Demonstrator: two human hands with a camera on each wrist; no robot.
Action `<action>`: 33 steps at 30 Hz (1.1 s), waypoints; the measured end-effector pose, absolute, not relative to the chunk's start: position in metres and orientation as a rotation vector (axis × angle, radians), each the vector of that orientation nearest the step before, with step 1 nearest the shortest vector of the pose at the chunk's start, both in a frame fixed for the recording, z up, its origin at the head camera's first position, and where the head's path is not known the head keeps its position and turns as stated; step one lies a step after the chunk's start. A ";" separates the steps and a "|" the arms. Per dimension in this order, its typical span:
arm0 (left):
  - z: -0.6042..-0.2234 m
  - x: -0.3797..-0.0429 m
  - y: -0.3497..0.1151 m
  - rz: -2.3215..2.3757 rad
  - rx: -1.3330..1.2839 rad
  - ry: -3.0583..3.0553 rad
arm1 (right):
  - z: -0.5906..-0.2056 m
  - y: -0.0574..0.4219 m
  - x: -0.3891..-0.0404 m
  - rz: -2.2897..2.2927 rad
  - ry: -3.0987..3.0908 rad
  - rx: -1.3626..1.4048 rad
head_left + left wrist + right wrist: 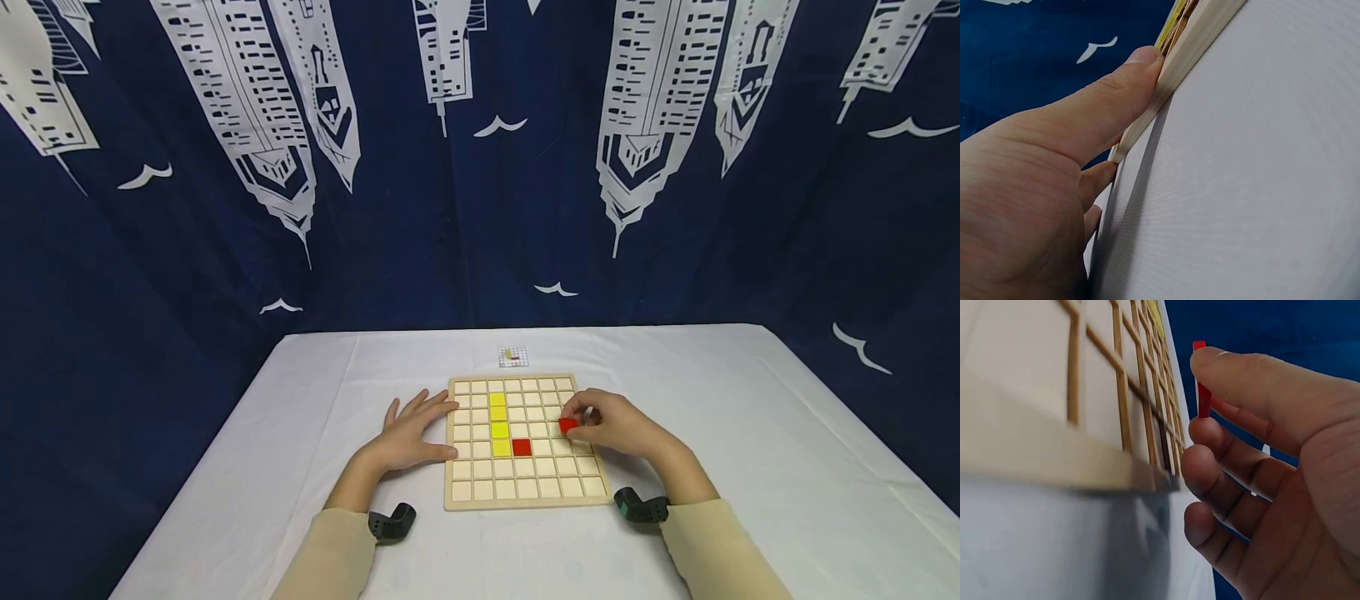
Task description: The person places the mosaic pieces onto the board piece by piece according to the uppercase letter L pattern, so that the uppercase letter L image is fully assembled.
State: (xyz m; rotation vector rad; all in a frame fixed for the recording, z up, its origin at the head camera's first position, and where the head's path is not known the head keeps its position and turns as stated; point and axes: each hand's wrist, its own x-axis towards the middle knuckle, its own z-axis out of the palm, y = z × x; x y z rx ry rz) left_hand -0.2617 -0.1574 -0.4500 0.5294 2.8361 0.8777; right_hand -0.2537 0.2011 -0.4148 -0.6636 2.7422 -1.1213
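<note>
A wooden grid board (pixel 525 504) lies flat on the table, divided into small square cells. Several yellow tiles (pixel 499 430) stand in one column of it, and a red tile (pixel 521 447) sits in the cell right of the lowest yellow one. My right hand (pixel 618 425) pinches another red tile (pixel 1202 381) between thumb and fingers, over the board's right side. At the left edge my left hand (pixel 408 437) rests with fingers spread, its thumb (pixel 1122 87) touching the wooden rim.
Behind the board lies a small printed card (pixel 513 357) with a coloured grid pattern. White cloth (pixel 360 375) covers the table. A dark blue curtain (pixel 450 275) with white building prints hangs behind it. Each wrist wears a black device (pixel 392 522).
</note>
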 end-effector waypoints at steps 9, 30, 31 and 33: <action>-0.450 -0.261 -0.159 0.865 0.521 2.842 | -0.412 0.180 -0.248 -1.078 2.693 -0.771; -0.450 -0.260 -0.159 0.848 0.520 2.846 | -0.422 0.162 -0.242 -0.965 2.750 -0.857; -0.450 -0.260 -0.159 0.845 0.516 2.845 | -0.422 0.162 -0.242 -0.963 2.754 -0.856; -0.450 -0.260 -0.159 0.842 0.511 2.845 | -0.423 0.162 -0.241 -0.964 2.756 -0.849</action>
